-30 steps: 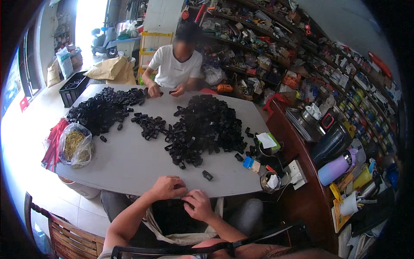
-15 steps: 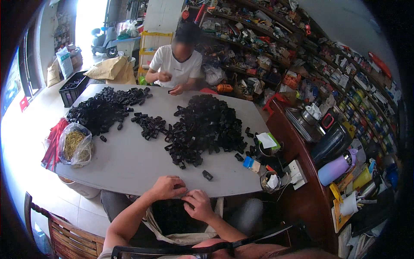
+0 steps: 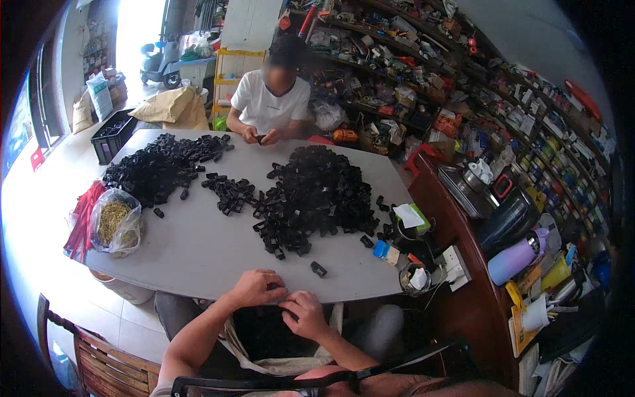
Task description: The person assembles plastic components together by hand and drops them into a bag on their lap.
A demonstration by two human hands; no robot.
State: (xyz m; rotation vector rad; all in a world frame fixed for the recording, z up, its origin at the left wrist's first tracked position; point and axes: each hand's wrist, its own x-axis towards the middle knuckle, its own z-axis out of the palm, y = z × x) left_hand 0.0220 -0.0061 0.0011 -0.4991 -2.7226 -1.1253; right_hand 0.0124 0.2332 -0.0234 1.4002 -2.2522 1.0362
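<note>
At the table's near edge, my left hand [image 3: 258, 288] and my right hand [image 3: 305, 312] are close together with bent fingers. Both appear to pinch something small between them, but the fingers hide it. Just beyond my right hand lies a single small black plastic part [image 3: 319, 269]. A large heap of similar black parts [image 3: 324, 192] covers the middle right of the table, and another heap [image 3: 155, 172] sits farther left. Below my hands, a pale sack [image 3: 284, 365] stands between my legs, its inside dark.
Across the grey table [image 3: 198, 264], a person [image 3: 274, 99] holds a small black part. A plastic bag of yellow ties [image 3: 118, 221] and red strips [image 3: 86, 215] lie at left. A jar [image 3: 417, 278] and power strip [image 3: 455, 266] stand right; a wooden chair [image 3: 109, 364] is lower left.
The person opposite has brought both hands together around a black part; before, one hand was raised apart. My own hands have hardly moved.
</note>
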